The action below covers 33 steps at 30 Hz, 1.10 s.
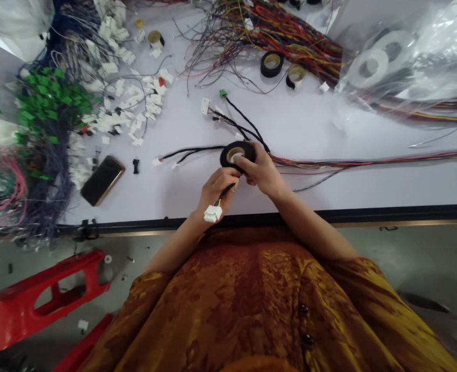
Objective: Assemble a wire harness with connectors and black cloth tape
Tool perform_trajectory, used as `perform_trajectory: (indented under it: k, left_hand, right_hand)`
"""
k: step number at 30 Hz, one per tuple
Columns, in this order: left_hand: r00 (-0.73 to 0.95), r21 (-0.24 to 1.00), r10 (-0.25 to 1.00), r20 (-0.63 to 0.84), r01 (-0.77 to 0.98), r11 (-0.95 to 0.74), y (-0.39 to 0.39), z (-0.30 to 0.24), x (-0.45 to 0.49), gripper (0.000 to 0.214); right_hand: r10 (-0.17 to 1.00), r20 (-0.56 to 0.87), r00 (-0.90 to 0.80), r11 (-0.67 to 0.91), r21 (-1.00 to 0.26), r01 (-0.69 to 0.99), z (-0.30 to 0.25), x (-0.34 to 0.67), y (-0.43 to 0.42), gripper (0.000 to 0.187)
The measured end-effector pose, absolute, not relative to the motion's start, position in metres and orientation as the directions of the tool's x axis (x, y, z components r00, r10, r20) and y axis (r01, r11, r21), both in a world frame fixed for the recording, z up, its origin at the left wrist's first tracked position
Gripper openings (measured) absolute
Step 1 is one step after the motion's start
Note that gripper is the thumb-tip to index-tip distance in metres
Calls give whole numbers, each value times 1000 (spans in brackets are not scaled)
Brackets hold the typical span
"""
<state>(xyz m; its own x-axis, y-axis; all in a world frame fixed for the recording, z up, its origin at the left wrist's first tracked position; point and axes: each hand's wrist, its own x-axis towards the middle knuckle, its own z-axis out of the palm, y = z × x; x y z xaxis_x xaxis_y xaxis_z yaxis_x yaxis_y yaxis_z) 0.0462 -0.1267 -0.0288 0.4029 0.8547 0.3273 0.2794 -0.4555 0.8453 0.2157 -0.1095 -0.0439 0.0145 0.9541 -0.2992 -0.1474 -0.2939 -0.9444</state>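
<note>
The right hand [261,170] pinched a black tape roll [228,155] by its rim; just below, the left hand [216,192] gripped what seemed a wire lead [226,191] with a white connector [213,213]

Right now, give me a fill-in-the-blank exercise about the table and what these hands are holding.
The tape roll in the right hand is ____.
The wire bundle in the left hand ends in a connector that is ____.
The smartphone lies on the table to the ____ of the hands.
The plastic piece on the floor is ____.

Missing words: black; white; left; red.
</note>
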Motion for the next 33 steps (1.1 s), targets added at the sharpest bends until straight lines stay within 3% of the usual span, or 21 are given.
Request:
perform_trajectory:
  k: [2,5,8,10,12,14,17,19,21,24,26,28,30,33]
  left_hand:
    - [243,864,902,356,283,-417,-125,-36,48,22]
    - [0,972,982,189,143,-187,-114,-46,53,29]
    - [1,1000,1000,-11,23,11,-107,-45,57,32]
    - [49,1000,999,-18,-1,18,-107,-40,58,32]
    - [137,994,987,84,52,-91,-110,-33,57,29]
    - [258,950,940,224,157,-270,-116,-29,54,22]
    - [405,841,850,337,276,-465,-120,-33,50,17]
    - [355,833,868,346,310,-458,-119,-41,50,20]
    - [213,898,930,298,267,-349,-117,-49,53,25]
    - [61,991,993,101,81,-106,-112,-54,62,28]
    - [39,998,998,-42,-37,43,-109,-53,67,29]
    - [45,975,986,-162,-146,167,-108,-49,70,32]
    - [64,940,968,-244,-230,253,-109,-46,70,34]
    - [101,925,962,-254,-265,272,-116,-43,68,33]
  right_hand:
    - [939,-340,38,-326,-922,-207,-43,220,-102,37]
    - [978,-149,144,-150,-989,0,-44,225,-132,37]
    - [994,99,-36,105,-944,312,-44,228,-177,33]
    - [987,149,-58,160,-922,353,-43,227,-187,23]
    - [991,97,92,70,-964,256,-40,226,-174,27]
    - [979,-73,189,-86,-994,61,-38,224,-145,43]
    - [933,-352,80,-328,-919,-218,-40,224,-104,43]
    - [902,-431,33,-398,-857,-328,-45,227,-93,33]
    - [917,-389,87,-341,-879,-333,-53,232,-101,32]
    - [970,-104,221,-98,-995,-34,-63,237,-138,48]
    - [982,112,149,68,-960,273,-66,236,-168,56]
    - [979,203,-9,182,-856,483,-67,233,-190,52]
    - [971,211,-111,237,-804,545,-65,233,-199,37]
    - [969,222,-109,247,-839,484,-55,238,-190,16]
